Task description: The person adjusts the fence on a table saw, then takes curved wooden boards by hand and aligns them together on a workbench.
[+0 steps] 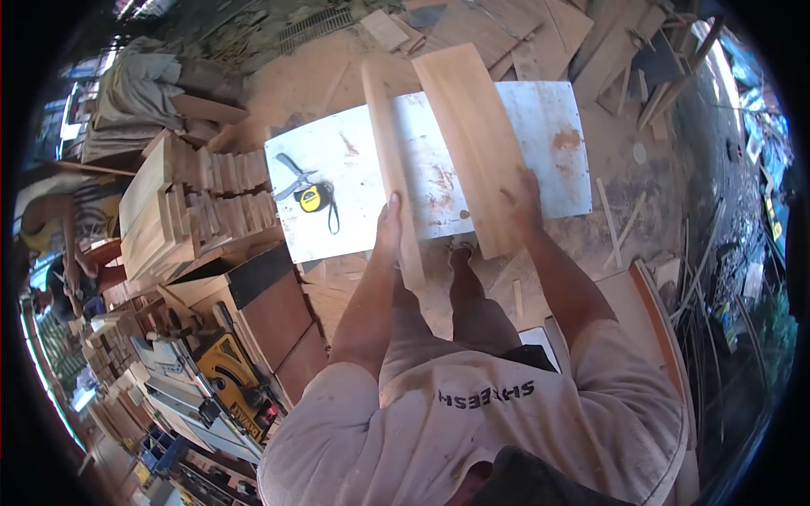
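My left hand (391,221) is closed on the near part of a narrow wooden board (388,139), its thumb against the left side. This board appears to be turned on edge. My right hand (524,202) grips the right edge of a wider wooden plank (467,126), thumb on its top face and fingers partly hidden. Both pieces lie across a white worktop (553,181), apart from each other, and stick out past its far and near edges. Left of the narrow board rest a yellow and black tape measure (313,199) and a grey hand tool, perhaps a clamp (294,177).
Stacked wooden boards (202,198) stand left of the worktop. A yellow table saw (232,375) sits at the lower left, near a wooden cabinet (274,304). Scrap panels (472,34) lie beyond the worktop, and thin offcuts (609,223) at right. Another person (63,223) is at far left.
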{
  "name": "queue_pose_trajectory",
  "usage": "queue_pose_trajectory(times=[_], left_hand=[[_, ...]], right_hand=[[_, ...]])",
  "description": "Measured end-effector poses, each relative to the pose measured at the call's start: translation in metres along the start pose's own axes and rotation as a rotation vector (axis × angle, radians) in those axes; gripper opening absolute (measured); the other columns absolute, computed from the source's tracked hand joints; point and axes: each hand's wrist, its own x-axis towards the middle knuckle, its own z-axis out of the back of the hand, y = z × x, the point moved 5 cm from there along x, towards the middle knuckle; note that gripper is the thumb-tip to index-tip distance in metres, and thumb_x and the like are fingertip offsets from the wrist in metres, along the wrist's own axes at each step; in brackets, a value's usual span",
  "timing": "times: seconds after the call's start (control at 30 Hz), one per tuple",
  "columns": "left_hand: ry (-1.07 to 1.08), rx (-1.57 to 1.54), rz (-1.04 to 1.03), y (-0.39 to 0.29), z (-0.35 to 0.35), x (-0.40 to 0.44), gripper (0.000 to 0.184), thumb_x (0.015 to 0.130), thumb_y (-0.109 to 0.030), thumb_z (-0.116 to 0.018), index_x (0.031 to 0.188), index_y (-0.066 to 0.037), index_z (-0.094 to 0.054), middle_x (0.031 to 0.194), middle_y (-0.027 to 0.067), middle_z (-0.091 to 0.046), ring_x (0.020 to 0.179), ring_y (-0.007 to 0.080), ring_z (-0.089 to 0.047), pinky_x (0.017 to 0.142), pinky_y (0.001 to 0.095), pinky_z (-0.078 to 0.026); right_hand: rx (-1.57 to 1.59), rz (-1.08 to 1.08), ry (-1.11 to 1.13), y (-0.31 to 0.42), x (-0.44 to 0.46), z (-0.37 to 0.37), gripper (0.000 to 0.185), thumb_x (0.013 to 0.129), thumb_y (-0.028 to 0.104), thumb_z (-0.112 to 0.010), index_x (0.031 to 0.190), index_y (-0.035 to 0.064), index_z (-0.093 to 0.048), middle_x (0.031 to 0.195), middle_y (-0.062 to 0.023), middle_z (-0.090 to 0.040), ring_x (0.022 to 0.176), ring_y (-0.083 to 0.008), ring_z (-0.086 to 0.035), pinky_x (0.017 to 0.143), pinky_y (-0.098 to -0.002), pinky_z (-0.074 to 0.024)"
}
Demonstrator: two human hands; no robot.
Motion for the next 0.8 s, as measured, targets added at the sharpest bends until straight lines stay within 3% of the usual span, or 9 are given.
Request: queue_pose_trajectory(times=[0.07,0.23,0.3,0.37,0.43,0.5,0.57,0.73,0.8], left_hand=[[-0.301,0.44,-0.02,-0.009,-0.02,-0.005,0.063,0.091,-0.051,-0.049,0.121,0.004,-0.047,0.103,0.018,-0.058,0.094,0.0223,-0.056,0.082,0.0345,-0.046],[-0.374,0.558,-0.071,0.018,-0.059,0.018,0.062,0.089,-0.041,-0.057,0.13,0.003,-0.039,0.106,0.0209,-0.058,0.096,0.0265,-0.056,0.087,0.0367,-0.045],[-0.322,0.688,-0.295,0.014,-0.076,0.024,0.063,0.088,-0.039,-0.057,0.133,0.0,-0.036,0.106,0.0248,-0.057,0.098,0.0311,-0.057,0.089,0.0394,-0.043],[-0.389,0.947,-0.173,0.032,-0.064,0.043,0.067,0.087,-0.036,-0.059,0.137,-0.002,-0.032,0.11,0.0277,-0.053,0.1,0.0361,-0.055,0.091,0.042,-0.042],[-0.416,1.32,-0.284,0.013,-0.072,0.042,0.075,0.085,-0.034,-0.062,0.142,-0.001,-0.025,0.112,0.0266,-0.049,0.099,0.0365,-0.054,0.089,0.042,-0.044],[-0.374,1.157,-0.276,0.018,-0.054,0.069,0.08,0.084,-0.029,-0.065,0.143,0.0,-0.02,0.11,0.0239,-0.048,0.096,0.0346,-0.054,0.086,0.0405,-0.045],[-0.214,1.02,-0.474,0.022,-0.048,0.092,0.082,0.082,-0.025,-0.067,0.143,0.002,-0.018,0.106,0.0224,-0.049,0.093,0.0309,-0.054,0.083,0.0376,-0.046],[-0.171,1.005,-0.352,0.028,-0.069,0.093,0.085,0.08,-0.01,-0.069,0.147,-0.016,-0.016,0.101,0.0183,-0.052,0.09,0.0269,-0.055,0.081,0.036,-0.048],[-0.153,0.989,-0.305,0.027,-0.068,0.094,0.088,0.079,-0.011,-0.07,0.147,-0.014,-0.015,0.1,0.0182,-0.053,0.091,0.0275,-0.056,0.082,0.036,-0.048]], right_hand=[[-0.022,-0.07,0.026,0.012,0.006,-0.002,0.066,0.078,0.022,-0.069,0.134,0.0033,-0.039,0.141,-0.0265,-0.029,0.13,-0.0406,-0.03,0.107,-0.0425,-0.029],[-0.304,-0.038,0.039,0.019,0.003,-0.017,0.072,0.074,0.023,-0.072,0.135,0.0053,-0.038,0.14,-0.0271,-0.03,0.13,-0.0426,-0.029,0.108,-0.044,-0.0266],[-0.285,-0.043,0.025,0.022,0.004,-0.013,0.073,0.071,0.023,-0.075,0.133,0.0039,-0.04,0.14,-0.0272,-0.03,0.13,-0.043,-0.029,0.107,-0.0449,-0.0278],[-0.241,-0.038,0.04,0.024,0.008,-0.004,0.073,0.07,0.022,-0.075,0.132,0.0032,-0.04,0.137,-0.0266,-0.033,0.128,-0.043,-0.032,0.106,-0.0457,-0.0293],[-0.2,-0.034,0.047,0.01,0.014,-0.002,0.073,0.07,0.021,-0.076,0.131,0.0025,-0.041,0.135,-0.026,-0.037,0.125,-0.043,-0.035,0.104,-0.0464,-0.0307],[-0.1,-0.032,-0.063,-0.015,0.027,-0.006,0.077,0.068,0.021,-0.078,0.133,0.0042,-0.039,0.126,-0.0229,-0.046,0.116,-0.0417,-0.043,0.097,-0.047,-0.0372],[-0.1,-0.097,-0.008,-0.028,0.033,-0.012,0.078,0.067,0.02,-0.079,0.133,0.003,-0.04,0.123,-0.0222,-0.048,0.113,-0.0414,-0.045,0.096,-0.0469,-0.0381],[-0.016,-0.143,0.066,-0.037,0.035,-0.022,0.08,0.065,0.02,-0.08,0.132,0.0016,-0.042,0.119,-0.0212,-0.05,0.11,-0.0403,-0.046,0.095,-0.0458,-0.0389],[-0.056,-0.152,0.041,-0.039,0.031,-0.023,0.08,0.065,0.021,-0.081,0.132,0.0024,-0.041,0.119,-0.0211,-0.05,0.112,-0.0399,-0.045,0.096,-0.0456,-0.0383]])
